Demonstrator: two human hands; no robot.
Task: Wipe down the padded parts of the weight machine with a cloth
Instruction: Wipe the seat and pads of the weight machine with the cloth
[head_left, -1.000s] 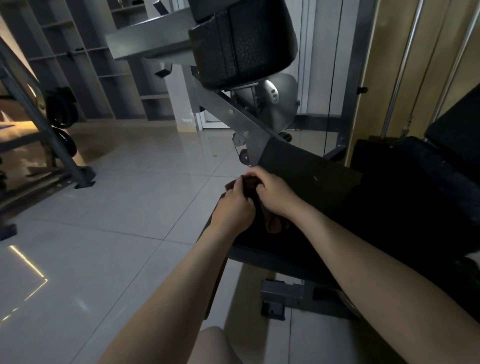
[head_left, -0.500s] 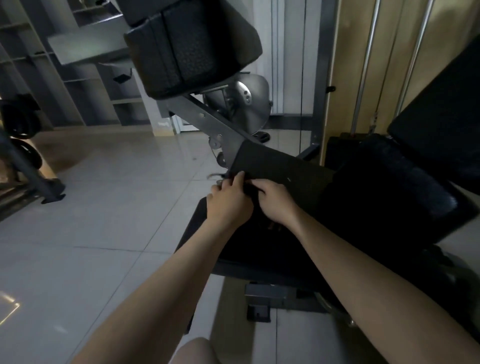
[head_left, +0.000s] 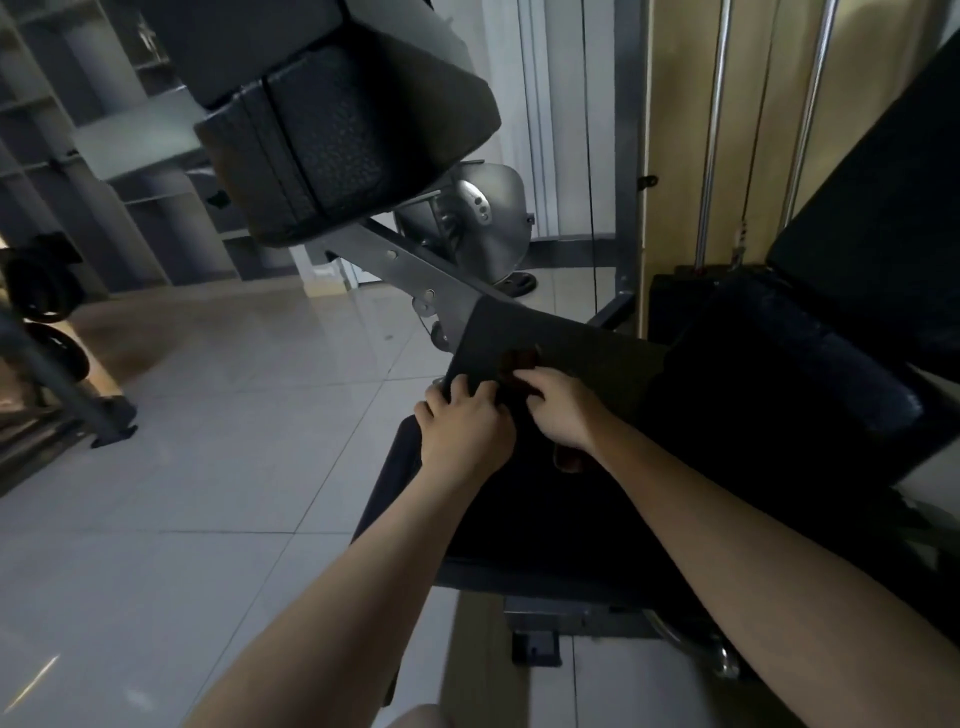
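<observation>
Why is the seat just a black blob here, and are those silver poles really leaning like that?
Head view: the light is dim, so the seat goes near-black and the cloth at the right hand barely shows. Head view: the wide lens tilts the silver poles near the edge, so the lean is likely distortion. Head view: a thin glare streak lies on the floor at lower left.

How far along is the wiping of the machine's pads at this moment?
Done: no pad looks visibly wiped, and the dim light hides any sign of it. In hand: the left hand and right hand hold the dark red cloth at the lower edge of the sloped pad. Left: likely the big upper pad and the back pad on the right.
</observation>
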